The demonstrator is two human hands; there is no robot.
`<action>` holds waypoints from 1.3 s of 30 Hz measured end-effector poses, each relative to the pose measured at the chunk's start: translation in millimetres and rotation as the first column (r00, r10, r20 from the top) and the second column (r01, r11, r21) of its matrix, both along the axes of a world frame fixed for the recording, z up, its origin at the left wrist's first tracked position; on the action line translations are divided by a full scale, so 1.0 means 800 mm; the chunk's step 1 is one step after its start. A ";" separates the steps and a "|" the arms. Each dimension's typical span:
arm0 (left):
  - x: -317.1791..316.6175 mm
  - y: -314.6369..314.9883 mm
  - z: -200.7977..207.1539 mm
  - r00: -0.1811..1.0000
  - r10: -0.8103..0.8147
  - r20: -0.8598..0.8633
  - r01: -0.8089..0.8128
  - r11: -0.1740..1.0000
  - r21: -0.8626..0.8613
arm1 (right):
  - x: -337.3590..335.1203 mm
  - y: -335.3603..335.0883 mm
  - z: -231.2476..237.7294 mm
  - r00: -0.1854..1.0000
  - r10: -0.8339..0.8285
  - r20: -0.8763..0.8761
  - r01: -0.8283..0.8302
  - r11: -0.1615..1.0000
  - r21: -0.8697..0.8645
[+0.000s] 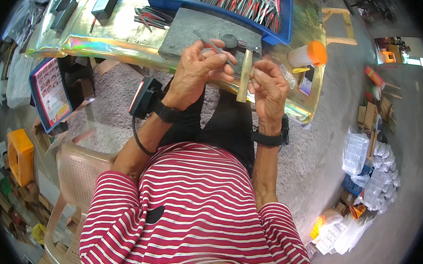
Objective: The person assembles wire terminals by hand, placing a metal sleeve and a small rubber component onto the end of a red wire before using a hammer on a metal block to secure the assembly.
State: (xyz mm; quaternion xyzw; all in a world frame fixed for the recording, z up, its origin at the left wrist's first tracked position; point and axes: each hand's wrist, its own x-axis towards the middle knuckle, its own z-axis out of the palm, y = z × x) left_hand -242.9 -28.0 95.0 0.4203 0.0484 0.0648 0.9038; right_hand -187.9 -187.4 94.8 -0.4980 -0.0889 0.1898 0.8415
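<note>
My left hand [196, 67] is closed around a slim grey-and-red pen-like tool [206, 40], held slantwise over the front edge of a grey stone slab [178, 40]. To its right, my right hand [269, 84] has its thumb and fingertips pinched together; anything between them is too small to make out. Between the hands, a hammer's pale wooden handle [244, 78] sticks out past the table edge, its head end resting on the slab. A round dark disc [229, 41] lies on the slab beside the hammer.
Behind the slab stands a blue tray [220, 8] full of similar slim tools, with a loose pile [152, 18] to its left. An orange-lidded jar [305, 55] and a phone [307, 81] are at the table's right. Black boxy devices [107, 1] sit far left; a plastic chair [78, 172] stands below.
</note>
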 end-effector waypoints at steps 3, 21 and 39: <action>-0.004 0.002 0.000 1.000 -0.024 -0.020 0.024 1.000 -0.015 | -0.007 0.009 0.002 1.000 0.023 0.011 -0.023 1.000 0.000; -0.009 -0.003 -0.018 0.989 -0.141 -0.034 0.110 0.882 -0.458 | -0.037 0.045 0.016 0.971 -0.086 0.224 0.108 0.990 -0.087; -0.005 -0.013 -0.038 0.987 -0.159 -0.023 0.127 0.861 -0.493 | -0.049 0.051 0.002 0.860 -0.225 0.458 0.408 0.842 -0.352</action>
